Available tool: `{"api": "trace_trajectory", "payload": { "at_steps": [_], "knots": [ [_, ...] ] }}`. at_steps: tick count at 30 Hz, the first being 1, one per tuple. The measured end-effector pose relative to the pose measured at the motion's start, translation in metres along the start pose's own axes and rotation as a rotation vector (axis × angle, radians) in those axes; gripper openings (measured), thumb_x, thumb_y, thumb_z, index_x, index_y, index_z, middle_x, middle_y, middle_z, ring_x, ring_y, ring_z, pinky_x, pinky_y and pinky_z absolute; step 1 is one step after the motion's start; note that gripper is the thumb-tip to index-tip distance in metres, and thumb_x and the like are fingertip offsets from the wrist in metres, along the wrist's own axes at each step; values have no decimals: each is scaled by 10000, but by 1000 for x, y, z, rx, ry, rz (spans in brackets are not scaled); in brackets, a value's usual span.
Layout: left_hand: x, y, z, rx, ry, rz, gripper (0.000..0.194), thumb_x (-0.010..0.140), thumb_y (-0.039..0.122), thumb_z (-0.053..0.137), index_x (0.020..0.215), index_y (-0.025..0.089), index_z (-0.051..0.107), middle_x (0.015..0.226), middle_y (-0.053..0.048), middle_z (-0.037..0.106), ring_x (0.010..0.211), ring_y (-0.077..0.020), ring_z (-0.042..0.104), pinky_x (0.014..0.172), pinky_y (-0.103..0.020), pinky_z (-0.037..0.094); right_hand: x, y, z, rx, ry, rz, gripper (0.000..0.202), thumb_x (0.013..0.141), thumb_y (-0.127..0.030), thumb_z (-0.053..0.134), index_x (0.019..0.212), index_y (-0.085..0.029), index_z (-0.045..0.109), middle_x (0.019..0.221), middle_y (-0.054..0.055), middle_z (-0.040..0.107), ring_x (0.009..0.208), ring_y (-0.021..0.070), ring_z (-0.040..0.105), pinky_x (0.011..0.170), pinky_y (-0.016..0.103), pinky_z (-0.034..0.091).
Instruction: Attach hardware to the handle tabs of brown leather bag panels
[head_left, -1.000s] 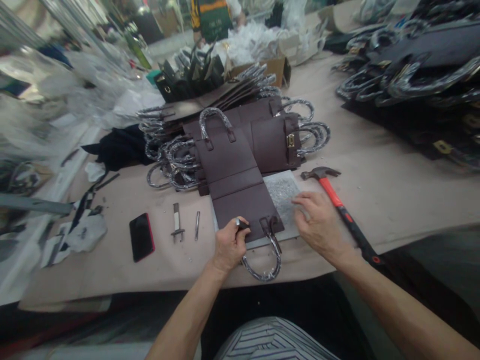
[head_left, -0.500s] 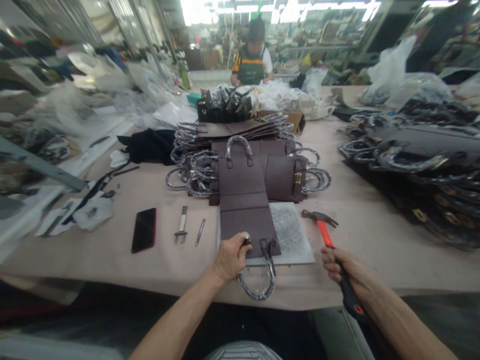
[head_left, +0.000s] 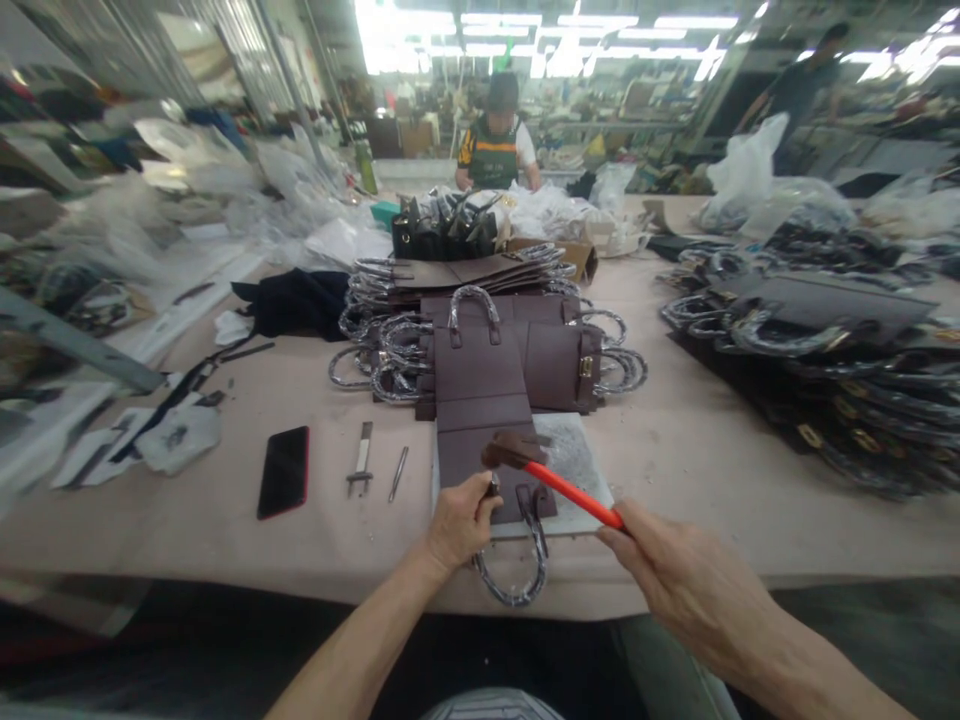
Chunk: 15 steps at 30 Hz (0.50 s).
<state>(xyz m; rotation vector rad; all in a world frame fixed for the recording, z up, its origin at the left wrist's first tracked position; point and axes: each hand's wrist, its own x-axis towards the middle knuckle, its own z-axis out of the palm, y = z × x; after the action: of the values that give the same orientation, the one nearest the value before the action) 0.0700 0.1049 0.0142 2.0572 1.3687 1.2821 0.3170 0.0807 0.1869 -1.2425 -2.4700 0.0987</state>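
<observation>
My left hand (head_left: 459,522) pinches a small tool (head_left: 493,487) over the brown bag panel (head_left: 480,412) at lower centre of the frame; my right hand (head_left: 667,550) grips the red-handled hammer (head_left: 564,487), its head near the tool.

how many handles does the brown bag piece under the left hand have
2: a far handle at the far end of the bag piece, a near handle beside the left hand. Any underneath would be hidden.
</observation>
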Motion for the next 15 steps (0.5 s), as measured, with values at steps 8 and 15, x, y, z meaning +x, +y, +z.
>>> {"api": "trace_trajectory", "payload": {
  "at_steps": [8,15],
  "knots": [
    [0,0,0,35,-3,24,123,916,141,539,1010,195,599,827,-33,695,724,-179,688,658,-258,537,-1,-2,-4,-38,-8,-47,305,1040,-362,407,759,-248,440,449,-68,489,330,101,369,400,293,180],
    [-1,-1,0,40,0,24,93,929,159,548,999,193,599,841,-40,705,758,-183,700,683,-261,552,-4,-4,-1,82,55,133,347,1033,-407,350,734,-253,438,482,-36,505,375,119,392,432,294,230]
  ]
}}
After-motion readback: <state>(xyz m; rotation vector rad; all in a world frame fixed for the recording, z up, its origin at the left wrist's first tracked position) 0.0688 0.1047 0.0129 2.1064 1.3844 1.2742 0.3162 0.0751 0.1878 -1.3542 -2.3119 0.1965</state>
